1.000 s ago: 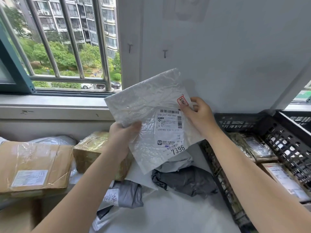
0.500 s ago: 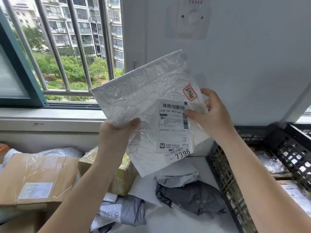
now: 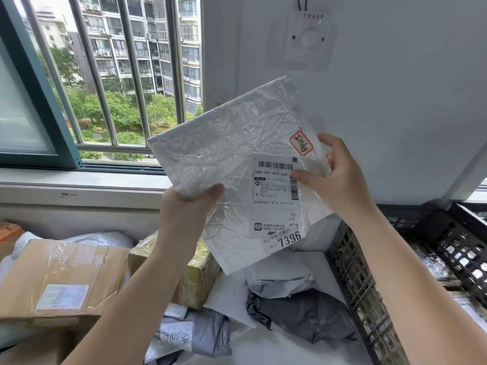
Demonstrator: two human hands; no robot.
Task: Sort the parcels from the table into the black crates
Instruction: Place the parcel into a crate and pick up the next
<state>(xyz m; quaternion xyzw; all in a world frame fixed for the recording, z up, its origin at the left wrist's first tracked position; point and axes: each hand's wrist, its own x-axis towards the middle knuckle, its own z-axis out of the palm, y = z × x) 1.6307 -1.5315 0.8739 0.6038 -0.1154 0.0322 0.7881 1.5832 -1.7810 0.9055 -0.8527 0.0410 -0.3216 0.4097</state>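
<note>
The person is holding a white bubble mailer (image 3: 232,159) up at chest height, above the worktop (image 3: 274,349) and to the left of the black crates (image 3: 351,270). It is touching neither. The left hand (image 3: 184,206) is pinching the mailer's lower left edge, thumb over the front. The right hand (image 3: 336,177) is gripping the right edge, its thumb pressing on the shipping label (image 3: 276,196) and its fingers curling behind.

The step in hand appears to be reading the label to decide which crate this parcel belongs in. The right thumb is covering part of the side barcode, so sliding it off the label would expose all the print. The large number at the bottom and the red-bordered sticker (image 3: 301,142) are facing the camera and are probably the sorting cues.

The mailer is looking thin, crinkled and floppy, so gripping two edges is keeping it flat enough to read. For placing, passing it to the right hand alone and laying it flat in the chosen crate should suit it. A cardboard box (image 3: 60,277) and grey poly bags (image 3: 303,312) are waiting on the worktop.
</note>
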